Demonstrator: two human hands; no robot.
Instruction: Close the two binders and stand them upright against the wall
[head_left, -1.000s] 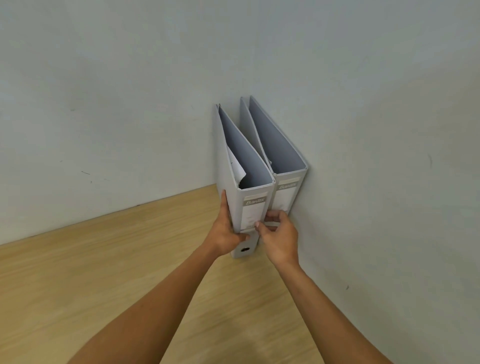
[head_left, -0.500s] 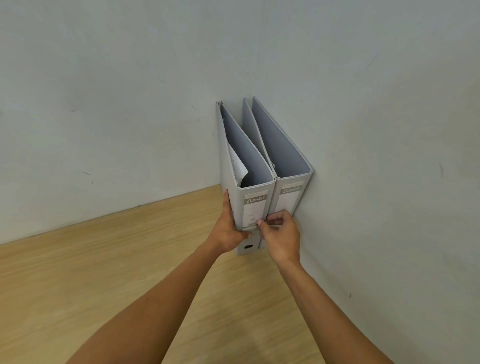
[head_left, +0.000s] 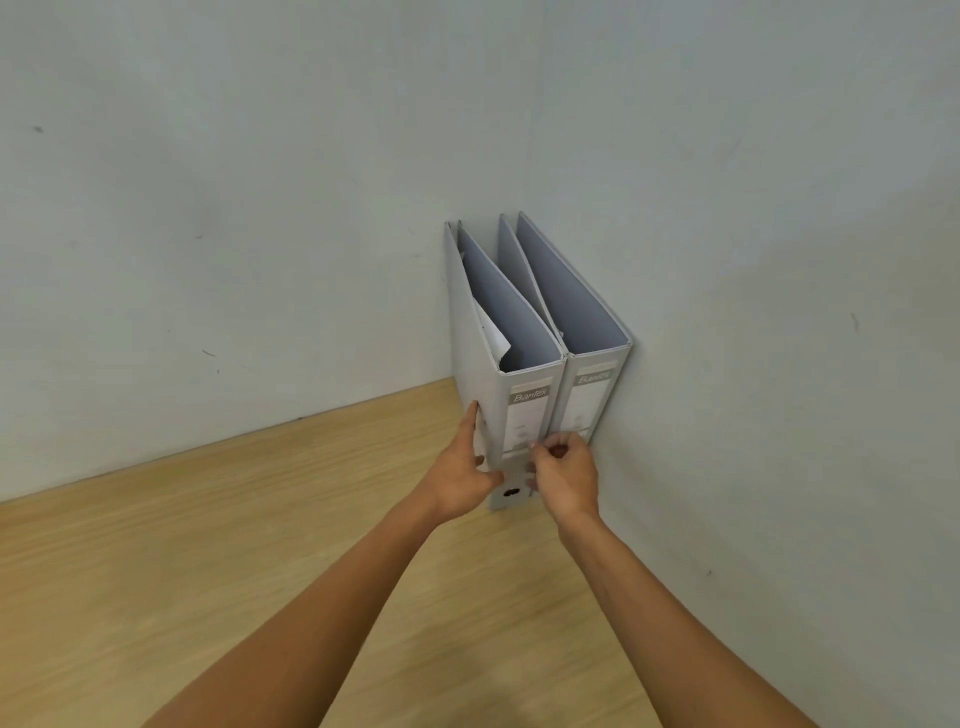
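Walls of pale grey plaster met in a corner above a light wood-grain worktop. Two grey cardboard lever-arch binders stood upright side by side in that corner, spines facing the camera. The right binder stood against the right-hand wall, touching the left binder, whose top showed a curled white sheet of paper. The left hand lay flat with fingers together against the left binder's outer cover, thumb across the foot of the spine. The right hand was curled at the lower spines where the two binders met, fingertips pinched together there; whether it clamped anything could not be told.
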